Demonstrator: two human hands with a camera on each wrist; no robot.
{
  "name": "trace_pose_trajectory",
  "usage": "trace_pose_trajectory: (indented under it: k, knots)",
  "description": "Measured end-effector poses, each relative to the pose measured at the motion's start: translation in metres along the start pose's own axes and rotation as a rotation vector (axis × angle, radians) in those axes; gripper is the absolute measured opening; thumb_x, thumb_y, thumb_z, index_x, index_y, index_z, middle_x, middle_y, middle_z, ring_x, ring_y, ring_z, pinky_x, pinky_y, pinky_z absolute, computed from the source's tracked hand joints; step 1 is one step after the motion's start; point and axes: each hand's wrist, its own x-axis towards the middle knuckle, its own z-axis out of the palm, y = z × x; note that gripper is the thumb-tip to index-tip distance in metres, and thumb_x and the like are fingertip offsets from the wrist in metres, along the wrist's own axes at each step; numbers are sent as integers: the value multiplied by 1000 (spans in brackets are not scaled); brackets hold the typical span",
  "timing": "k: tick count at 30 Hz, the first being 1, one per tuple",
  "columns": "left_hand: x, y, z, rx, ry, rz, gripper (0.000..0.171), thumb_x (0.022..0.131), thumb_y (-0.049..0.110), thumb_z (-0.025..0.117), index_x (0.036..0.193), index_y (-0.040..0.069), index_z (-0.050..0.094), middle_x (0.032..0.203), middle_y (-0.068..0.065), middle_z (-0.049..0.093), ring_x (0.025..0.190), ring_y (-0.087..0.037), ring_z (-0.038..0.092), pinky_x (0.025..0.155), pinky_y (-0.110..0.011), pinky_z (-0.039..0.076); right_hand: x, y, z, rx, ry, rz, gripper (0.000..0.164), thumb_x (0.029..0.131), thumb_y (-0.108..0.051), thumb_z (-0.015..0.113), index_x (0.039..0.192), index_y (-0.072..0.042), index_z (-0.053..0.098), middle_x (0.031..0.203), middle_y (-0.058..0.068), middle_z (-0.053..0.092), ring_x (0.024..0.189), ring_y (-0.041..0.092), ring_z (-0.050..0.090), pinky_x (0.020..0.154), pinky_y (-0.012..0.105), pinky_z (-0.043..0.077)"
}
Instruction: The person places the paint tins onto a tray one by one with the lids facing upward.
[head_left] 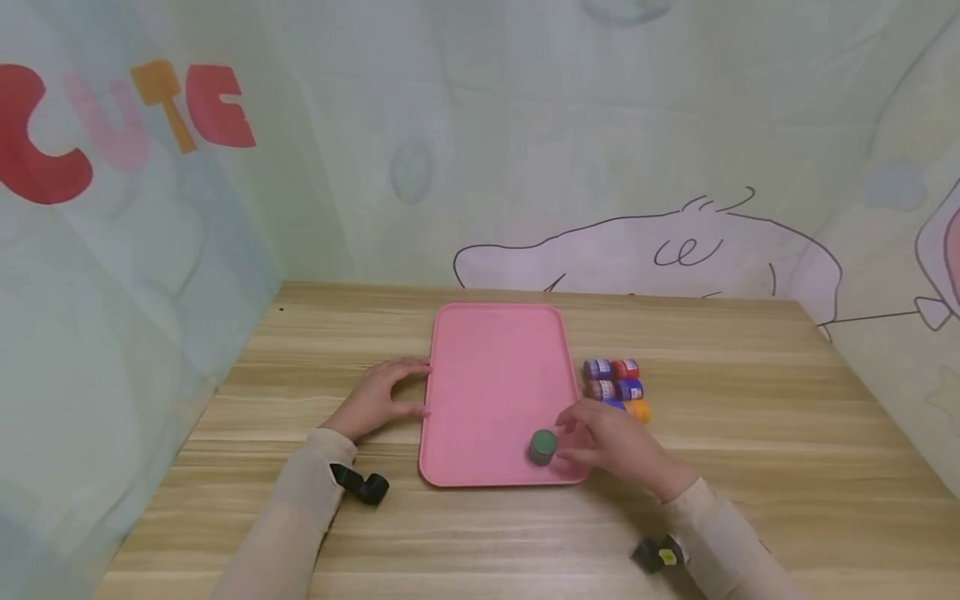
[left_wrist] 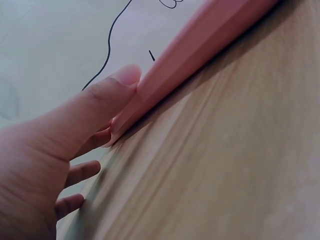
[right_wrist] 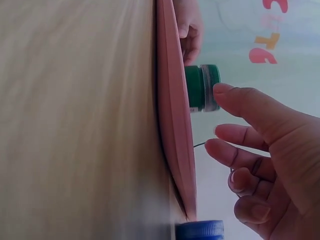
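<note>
A pink tray (head_left: 498,383) lies flat on the wooden table. Near its front right corner, a small green paint jar (head_left: 543,447) with a clear lid (right_wrist: 210,87) stands upright. Beside that jar my right hand (head_left: 618,446) hovers over the tray's right edge, fingers loosely bent and parted, gripping nothing. In the right wrist view, the thumb is close to the jar's lid; whether it touches cannot be told. My left hand (head_left: 377,400) rests against the tray's left edge, its thumb and fingers spread apart; the left wrist view shows the thumb (left_wrist: 112,92) on the tray's rim.
Several small paint jars lie close together right of the tray, among them a purple one (head_left: 597,369), a red one (head_left: 626,369) and an orange one (head_left: 638,411). My right hand partly covers the nearest ones. A printed cloth wall (head_left: 360,167) borders the table (head_left: 720,358).
</note>
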Motion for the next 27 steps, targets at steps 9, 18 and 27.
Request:
trace_pose_trajectory:
  k: [9,18,27]
  knots:
    - [0,-1,1,-1,-2,-8,67,75,39,80,133,13,58,143,-8,53,135,-33,45,114,-57,30,-1,10,-8,-69,119,-2,24,81,-21,77,101,-10,69,99,1,69,91,15,64,80,33,58]
    - [-1,-1,1,-10,-4,-8,68,76,39,80,134,13,57,143,-7,53,135,-33,44,114,-56,30,-4,27,-19,-226,237,-15,30,73,-19,83,97,-8,70,97,8,68,89,25,68,77,41,59]
    - [-1,-1,1,-1,-6,-9,68,76,40,79,134,14,57,143,-9,52,135,-34,43,113,-58,30,-7,32,-25,-326,173,50,33,70,-13,85,98,-5,69,99,10,65,87,29,67,76,44,59]
